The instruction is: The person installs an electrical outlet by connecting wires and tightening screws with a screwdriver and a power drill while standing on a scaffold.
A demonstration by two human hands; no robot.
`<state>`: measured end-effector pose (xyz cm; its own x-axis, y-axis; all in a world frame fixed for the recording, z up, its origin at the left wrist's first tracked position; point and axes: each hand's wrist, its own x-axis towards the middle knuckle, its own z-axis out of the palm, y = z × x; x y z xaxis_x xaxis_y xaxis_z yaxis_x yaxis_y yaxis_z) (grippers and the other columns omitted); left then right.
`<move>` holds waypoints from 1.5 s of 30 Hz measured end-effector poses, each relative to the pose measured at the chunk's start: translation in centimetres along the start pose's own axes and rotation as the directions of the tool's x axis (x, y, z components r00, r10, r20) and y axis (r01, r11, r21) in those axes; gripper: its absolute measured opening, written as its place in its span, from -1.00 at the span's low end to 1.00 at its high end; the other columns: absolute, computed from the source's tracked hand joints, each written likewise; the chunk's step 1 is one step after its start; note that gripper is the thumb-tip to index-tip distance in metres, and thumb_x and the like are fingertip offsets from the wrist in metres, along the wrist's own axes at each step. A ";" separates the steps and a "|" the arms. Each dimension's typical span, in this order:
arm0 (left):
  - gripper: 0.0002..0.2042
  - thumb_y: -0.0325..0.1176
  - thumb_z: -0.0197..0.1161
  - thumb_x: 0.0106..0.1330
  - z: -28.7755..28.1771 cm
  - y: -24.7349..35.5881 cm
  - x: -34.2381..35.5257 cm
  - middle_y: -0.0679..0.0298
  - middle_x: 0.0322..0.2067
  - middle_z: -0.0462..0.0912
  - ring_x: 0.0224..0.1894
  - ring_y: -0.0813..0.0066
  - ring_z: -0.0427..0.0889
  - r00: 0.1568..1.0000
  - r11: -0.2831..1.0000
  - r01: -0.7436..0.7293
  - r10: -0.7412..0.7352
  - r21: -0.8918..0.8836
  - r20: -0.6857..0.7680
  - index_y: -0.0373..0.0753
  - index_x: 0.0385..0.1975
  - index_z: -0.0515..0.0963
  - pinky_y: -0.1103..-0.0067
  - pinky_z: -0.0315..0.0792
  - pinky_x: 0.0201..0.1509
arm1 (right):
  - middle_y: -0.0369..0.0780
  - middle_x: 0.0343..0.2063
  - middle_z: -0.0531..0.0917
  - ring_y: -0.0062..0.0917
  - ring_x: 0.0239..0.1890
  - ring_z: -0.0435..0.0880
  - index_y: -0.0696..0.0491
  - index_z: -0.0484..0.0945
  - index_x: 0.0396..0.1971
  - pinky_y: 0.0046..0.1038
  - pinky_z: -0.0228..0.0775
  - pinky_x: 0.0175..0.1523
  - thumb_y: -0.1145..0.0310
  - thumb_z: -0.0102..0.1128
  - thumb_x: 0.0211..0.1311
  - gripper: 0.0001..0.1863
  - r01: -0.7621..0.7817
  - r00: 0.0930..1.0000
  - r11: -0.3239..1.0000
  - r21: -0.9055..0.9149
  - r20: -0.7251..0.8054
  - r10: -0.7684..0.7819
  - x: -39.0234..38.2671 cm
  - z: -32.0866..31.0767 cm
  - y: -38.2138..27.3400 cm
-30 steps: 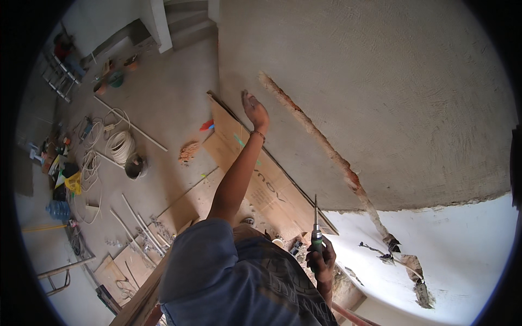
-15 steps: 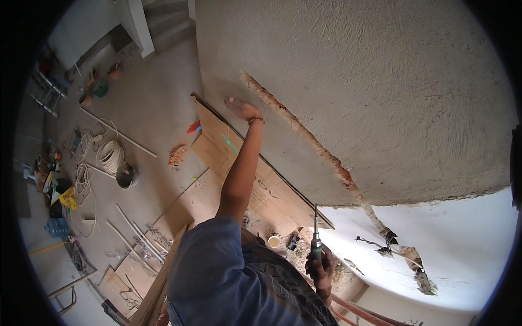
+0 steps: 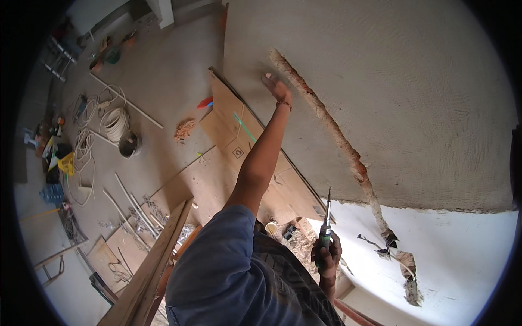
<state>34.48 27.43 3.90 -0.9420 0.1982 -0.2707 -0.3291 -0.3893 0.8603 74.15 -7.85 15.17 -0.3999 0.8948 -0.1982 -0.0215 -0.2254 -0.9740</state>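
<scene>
The left hand (image 3: 278, 89) is raised just left of the upper end of the groove (image 3: 333, 125), fingers loosely parted and holding nothing that shows; whether it touches the wall (image 3: 418, 108) I cannot tell. The right hand (image 3: 329, 256) grips a screwdriver (image 3: 326, 225), below and left of the groove's lower stretch, tip upward. The groove's broken edges look crumbly — a slip of the left hand against them could scrape skin or shed grit. With that bare tip leading, a careless swing of the right hand could gouge the wall or snag the wires (image 3: 370, 242) near the groove's lower end — and a loosened grip could drop the screwdriver.
</scene>
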 end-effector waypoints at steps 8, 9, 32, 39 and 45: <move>-0.42 -0.14 -0.26 0.50 -5.8 1.3 -3.5 -0.14 0.39 -0.09 0.45 0.01 -0.09 0.958 0.953 -0.278 0.266 0.122 0.111 -0.48 0.35 -0.03 0.33 -0.10 0.47 | -0.16 -0.44 0.52 -0.52 -0.58 0.53 0.17 0.24 0.16 -0.55 0.38 -0.64 0.11 0.35 0.07 -0.26 -0.119 0.992 0.993 0.022 -0.047 0.120 -2.4 0.5 1.0; -0.41 -0.15 -0.25 0.50 -5.7 1.1 -4.3 -0.18 0.39 -0.08 0.45 -0.03 -0.10 0.943 0.939 -0.321 0.305 0.119 0.137 -0.49 0.34 -0.03 0.32 -0.09 0.47 | -0.15 -0.43 0.52 -0.52 -0.58 0.53 0.16 0.24 0.17 -0.55 0.38 -0.62 0.12 0.34 0.08 -0.27 -0.131 0.991 0.991 0.019 -0.038 0.132 -2.8 0.5 1.1; -0.51 -0.33 0.06 0.35 -11.7 0.8 -17.2 -0.05 0.17 0.29 0.17 0.00 0.34 0.356 0.573 -0.820 0.492 0.013 0.794 -0.28 0.28 0.22 0.25 0.28 0.21 | -0.14 -0.42 0.52 -0.53 -0.56 0.52 0.19 0.21 0.19 -0.56 0.38 -0.54 0.20 0.26 0.13 -0.31 -0.097 0.994 0.995 0.006 -0.045 0.097 -3.5 1.0 1.0; -0.66 -0.42 0.13 0.28 -8.3 4.0 -13.7 0.02 -0.32 0.58 -0.21 0.07 0.58 0.546 0.558 -0.773 0.346 0.301 0.763 -0.29 0.06 0.46 0.32 0.49 -0.14 | -0.17 -0.43 0.54 -0.57 -0.54 0.52 0.20 0.25 0.17 -0.57 0.38 -0.50 0.19 0.24 0.13 -0.33 -0.093 0.988 0.995 0.023 -0.121 0.096 -4.9 0.7 1.6; -0.84 -0.46 0.15 0.25 -7.9 4.7 -12.9 0.15 -0.29 0.64 -0.22 0.11 0.61 0.437 0.576 -0.801 0.374 0.164 0.818 -0.23 -0.19 0.55 0.36 0.49 -0.15 | -0.17 -0.42 0.54 -0.57 -0.57 0.53 0.19 0.24 0.20 -0.57 0.38 -0.58 0.17 0.27 0.10 -0.29 -0.085 0.971 0.990 0.114 -0.211 0.108 -5.8 0.1 2.2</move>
<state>44.58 15.90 8.04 -0.4812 0.6768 0.5571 0.5758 -0.2351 0.7830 76.39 -13.59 14.17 -0.1973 0.9264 -0.3207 -0.0918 -0.3431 -0.9348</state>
